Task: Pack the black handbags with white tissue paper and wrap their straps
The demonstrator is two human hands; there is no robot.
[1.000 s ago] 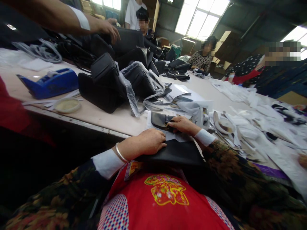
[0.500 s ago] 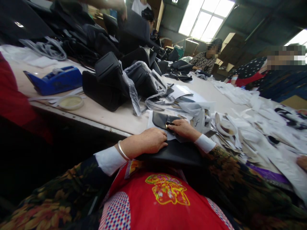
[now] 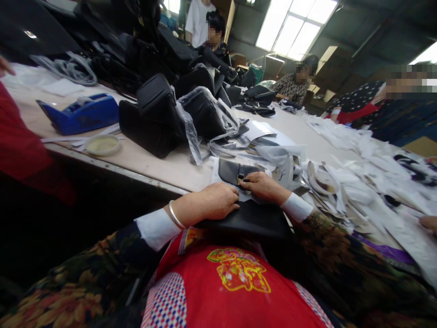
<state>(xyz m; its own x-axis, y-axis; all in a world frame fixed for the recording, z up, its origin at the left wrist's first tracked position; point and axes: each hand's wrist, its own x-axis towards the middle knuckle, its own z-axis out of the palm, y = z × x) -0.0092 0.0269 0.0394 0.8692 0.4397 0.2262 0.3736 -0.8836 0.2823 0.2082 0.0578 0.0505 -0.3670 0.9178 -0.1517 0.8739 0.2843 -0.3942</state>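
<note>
Close to our body, the black bag (image 3: pixel 252 221) lies at the edge of the table (image 3: pixel 164 171). Our left hand (image 3: pixel 213 200) rests flat on it, fingers loose, grasping nothing. Just beyond, our right hand (image 3: pixel 265 187) pinches with closed fingertips the metal clasp (image 3: pixel 241 178) on the flap (image 3: pixel 228 169). Farther away are white papers (image 3: pixel 355 193), other bags (image 3: pixel 153 119) and a blue tape dispenser (image 3: pixel 82 115).

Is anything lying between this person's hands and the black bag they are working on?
Nothing visible does. The left hand rests directly on the black bag, and the right hand touches its metal clasp. White paper scraps lie beside them, not between.
</note>
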